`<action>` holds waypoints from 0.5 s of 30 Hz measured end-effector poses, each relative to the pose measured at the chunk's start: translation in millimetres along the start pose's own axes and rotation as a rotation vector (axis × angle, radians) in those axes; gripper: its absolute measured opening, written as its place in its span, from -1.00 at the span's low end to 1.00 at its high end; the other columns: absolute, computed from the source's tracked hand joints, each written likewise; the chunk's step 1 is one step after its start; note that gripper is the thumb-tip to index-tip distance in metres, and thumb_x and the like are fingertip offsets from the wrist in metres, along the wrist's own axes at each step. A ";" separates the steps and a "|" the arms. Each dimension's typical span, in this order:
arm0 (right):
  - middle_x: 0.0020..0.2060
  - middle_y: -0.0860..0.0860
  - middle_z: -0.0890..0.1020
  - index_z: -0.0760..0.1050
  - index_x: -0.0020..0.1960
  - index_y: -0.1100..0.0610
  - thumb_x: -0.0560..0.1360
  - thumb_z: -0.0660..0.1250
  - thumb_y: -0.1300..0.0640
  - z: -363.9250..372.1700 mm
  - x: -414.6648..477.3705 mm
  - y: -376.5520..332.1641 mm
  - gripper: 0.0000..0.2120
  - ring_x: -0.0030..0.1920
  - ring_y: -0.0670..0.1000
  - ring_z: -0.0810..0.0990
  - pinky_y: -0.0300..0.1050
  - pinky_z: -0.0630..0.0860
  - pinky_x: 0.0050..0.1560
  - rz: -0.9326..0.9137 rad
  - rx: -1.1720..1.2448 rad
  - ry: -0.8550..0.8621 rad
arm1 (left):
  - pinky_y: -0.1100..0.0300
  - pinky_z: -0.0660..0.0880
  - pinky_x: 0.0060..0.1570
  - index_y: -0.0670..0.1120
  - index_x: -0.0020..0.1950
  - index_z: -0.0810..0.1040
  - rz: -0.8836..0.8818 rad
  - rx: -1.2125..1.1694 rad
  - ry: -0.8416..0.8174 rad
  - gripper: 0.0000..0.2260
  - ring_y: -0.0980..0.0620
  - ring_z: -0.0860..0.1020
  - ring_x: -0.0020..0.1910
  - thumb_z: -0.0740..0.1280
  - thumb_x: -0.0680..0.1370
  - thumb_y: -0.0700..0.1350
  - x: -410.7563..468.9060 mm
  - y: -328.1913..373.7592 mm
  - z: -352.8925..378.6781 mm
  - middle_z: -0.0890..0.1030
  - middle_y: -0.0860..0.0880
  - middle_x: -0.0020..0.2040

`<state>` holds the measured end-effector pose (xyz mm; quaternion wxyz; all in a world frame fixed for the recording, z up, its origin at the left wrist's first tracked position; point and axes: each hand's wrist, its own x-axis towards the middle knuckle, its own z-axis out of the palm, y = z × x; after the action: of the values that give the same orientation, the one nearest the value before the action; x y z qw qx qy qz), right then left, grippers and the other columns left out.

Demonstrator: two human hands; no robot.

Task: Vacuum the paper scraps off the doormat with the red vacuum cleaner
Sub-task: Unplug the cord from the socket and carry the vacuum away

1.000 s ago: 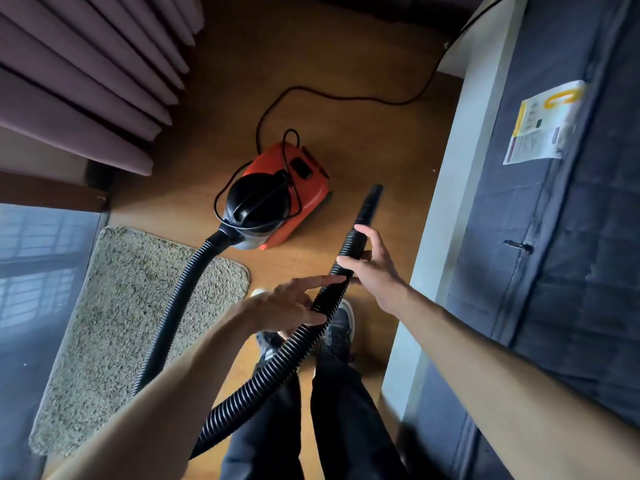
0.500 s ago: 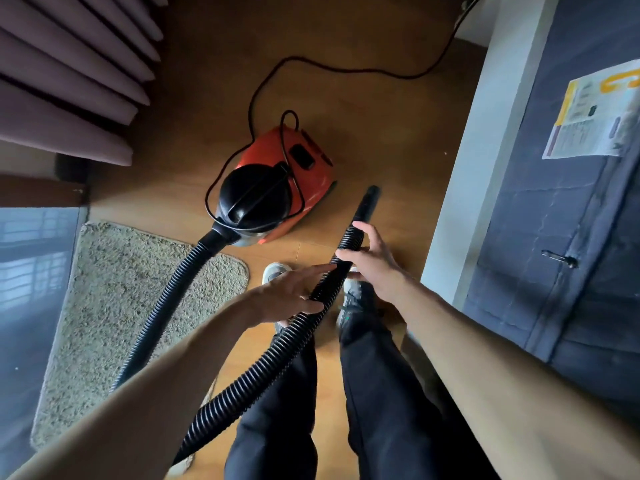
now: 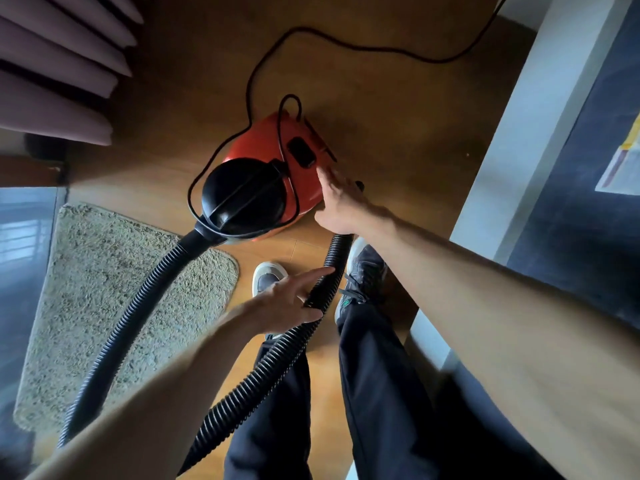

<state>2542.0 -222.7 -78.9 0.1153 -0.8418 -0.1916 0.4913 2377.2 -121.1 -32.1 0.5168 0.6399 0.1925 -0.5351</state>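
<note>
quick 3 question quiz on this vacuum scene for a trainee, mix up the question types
1. True or false: in this view, part of the hose passes over the doormat.
2. The right hand, fingers straight, reaches toward: A) the curtain B) the red vacuum cleaner C) the shoes
3. Which hand holds the hose?

Key: 1 true; 2 B; 3 the left hand.
</note>
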 end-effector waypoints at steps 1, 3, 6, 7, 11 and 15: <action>0.58 0.03 -0.13 -0.20 0.59 0.10 0.53 0.25 0.11 -2.9 9.3 -7.7 -0.19 0.56 0.16 -0.06 0.11 0.07 0.50 -0.028 -0.039 -0.008 | 0.24 0.55 -0.10 0.37 0.51 0.20 0.006 0.001 0.001 -0.32 0.12 0.57 -0.07 0.40 0.57 -0.16 3.2 0.5 0.8 0.49 0.10 0.05; 0.58 -0.01 -0.21 -0.22 0.59 0.09 0.54 0.22 0.10 -2.4 25.7 -17.5 -0.20 0.57 0.11 -0.19 0.20 0.01 0.52 -0.059 -0.112 -0.037 | 0.21 0.59 -0.14 0.36 0.51 0.19 0.017 0.033 0.006 -0.32 0.21 0.52 -0.27 0.39 0.57 -0.17 8.0 1.5 2.4 0.51 0.09 0.03; 0.57 -0.03 -0.24 -0.22 0.59 0.07 0.55 0.17 0.07 4.9 39.3 -20.4 -0.24 0.56 0.09 -0.26 0.24 -0.03 0.51 -0.040 -0.240 -0.059 | 0.22 0.60 -0.17 0.37 0.51 0.17 0.024 0.084 0.012 -0.32 0.24 0.47 -0.36 0.38 0.58 -0.17 10.8 4.7 4.1 0.49 0.11 0.03; 0.57 -0.04 -0.24 -0.23 0.59 0.07 0.55 0.17 0.05 6.8 41.0 -19.9 -0.23 0.56 0.09 -0.26 0.25 -0.06 0.51 -0.025 -0.282 -0.050 | 0.20 0.61 -0.14 0.37 0.51 0.15 0.026 0.090 0.013 -0.32 0.23 0.46 -0.34 0.38 0.58 -0.16 10.8 5.8 4.4 0.47 0.13 0.02; 0.57 -0.03 -0.26 -0.27 0.58 0.07 0.51 0.23 -0.02 12.4 40.4 -22.6 -0.14 0.57 0.10 -0.18 0.29 -0.17 0.50 0.004 -0.386 0.008 | 0.17 0.61 -0.09 0.39 0.48 0.12 0.049 0.096 0.039 -0.32 0.22 0.44 -0.31 0.38 0.58 -0.16 10.3 7.7 2.4 0.45 0.07 0.04; 0.58 -0.04 -0.20 -0.19 0.59 0.06 0.49 0.24 0.01 -0.8 40.4 -20.4 -0.16 0.56 0.15 -0.07 0.31 -0.09 0.49 -0.053 -0.265 -0.052 | 0.17 0.60 -0.05 0.36 0.51 0.13 0.043 0.115 0.046 -0.31 0.25 0.44 -0.25 0.39 0.58 -0.15 10.1 9.8 -1.4 0.43 0.10 0.02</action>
<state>2556.3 -186.7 -102.4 0.0109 -0.8311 -0.2800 0.4803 2389.2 -126.8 -36.7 0.4860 0.6847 0.1597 -0.5191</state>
